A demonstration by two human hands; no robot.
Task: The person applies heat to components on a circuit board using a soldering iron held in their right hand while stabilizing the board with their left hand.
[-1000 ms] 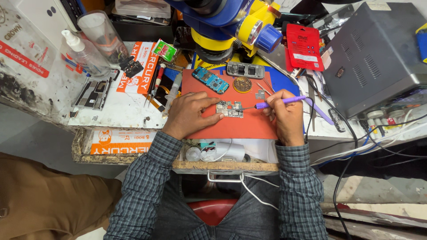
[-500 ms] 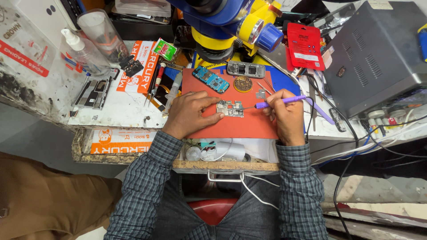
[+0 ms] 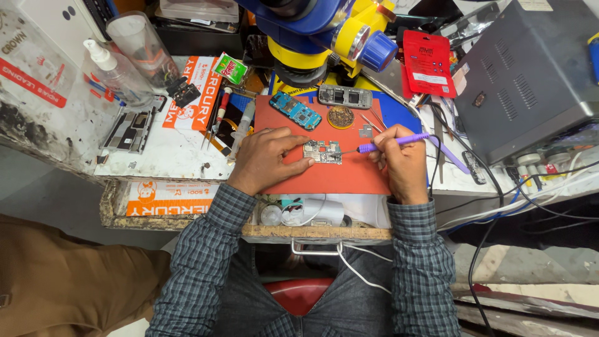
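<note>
Circuit board (image 3: 322,151) on red mat (image 3: 324,178), left hand (image 3: 265,159) steadying, right hand (image 3: 402,161) (purple soldering iron (image 3: 393,143)).

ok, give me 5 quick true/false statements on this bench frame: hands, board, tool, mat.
1. The left hand rests on the red mat with its fingertips at the small circuit board. True.
2. The right hand holds a yellow screwdriver. False: it holds a purple pen-like soldering tool.
3. The tool's tip points at the right edge of the small circuit board. True.
4. The blue circuit board lies under the left hand. False: it lies apart, at the mat's far edge, near the microscope.
5. The clear squeeze bottle stands to the right of the mat. False: it stands far left on the bench.
</note>
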